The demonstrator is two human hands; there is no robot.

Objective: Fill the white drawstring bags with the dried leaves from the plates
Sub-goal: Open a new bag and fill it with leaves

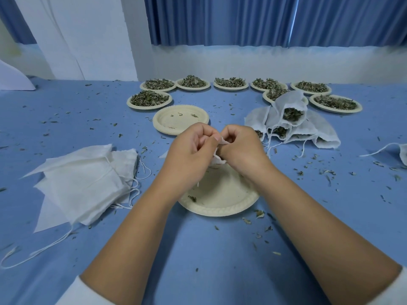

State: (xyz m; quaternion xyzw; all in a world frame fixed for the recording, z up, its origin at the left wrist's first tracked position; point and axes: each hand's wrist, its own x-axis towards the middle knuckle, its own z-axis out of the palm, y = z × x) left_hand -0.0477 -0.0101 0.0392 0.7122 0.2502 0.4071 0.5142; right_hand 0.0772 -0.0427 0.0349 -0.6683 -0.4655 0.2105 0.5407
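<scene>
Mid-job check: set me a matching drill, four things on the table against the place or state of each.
Things:
1. empty bags
2. filled bags
3. stack of plates
4. held bag

Places or states:
A. on the right, leaves showing in the open mouths
B. on the left, piled flat
C. pinched by the left hand and right hand above the nearest plate
D. centre, further back, scraps on the top one

Pairs: 1-B, 2-A, 3-D, 4-C

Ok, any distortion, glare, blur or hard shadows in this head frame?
Head view: wide-angle distortion slants the blue pleated curtains and stretches the bottom corners; light is soft, no glare, only faint shadows; the left hand and right hand pinching a white drawstring bag look sharp.
</scene>
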